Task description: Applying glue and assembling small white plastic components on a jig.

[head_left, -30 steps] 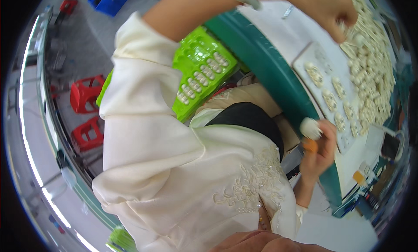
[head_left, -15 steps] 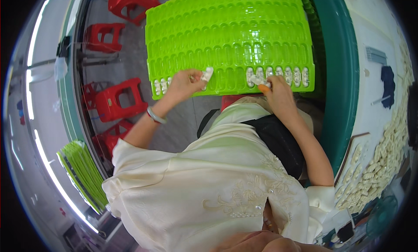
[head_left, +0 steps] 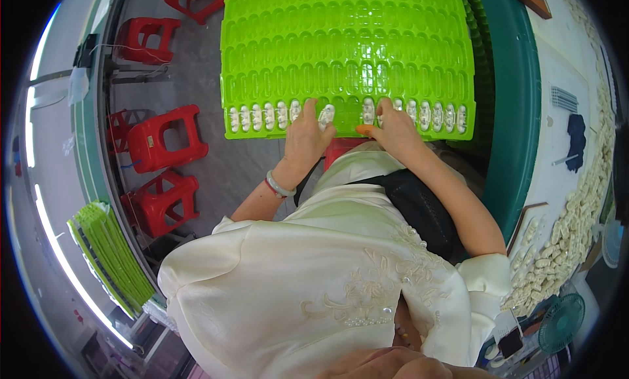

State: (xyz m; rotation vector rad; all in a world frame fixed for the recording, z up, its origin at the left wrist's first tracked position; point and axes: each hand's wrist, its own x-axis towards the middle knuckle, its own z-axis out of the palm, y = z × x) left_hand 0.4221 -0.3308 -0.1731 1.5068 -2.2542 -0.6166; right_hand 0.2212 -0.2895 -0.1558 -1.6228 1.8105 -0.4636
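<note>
Green moulded tray [head_left: 347,58] lying across the lap, nearest row filling with white pieces [head_left: 325,115]; left hand [head_left: 304,140] pinching 1 into a slot, right hand [head_left: 393,131] fingers together, pressing another down.

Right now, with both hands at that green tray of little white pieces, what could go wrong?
1. The green tray seems to jut past the person's lap; pressing its near edge might tip it.
2. The left hand and right hand work close together on one row, so the white pieces already seated could get knocked out.
3. A dropped piece would likely land on the floor among the red stools.
</note>
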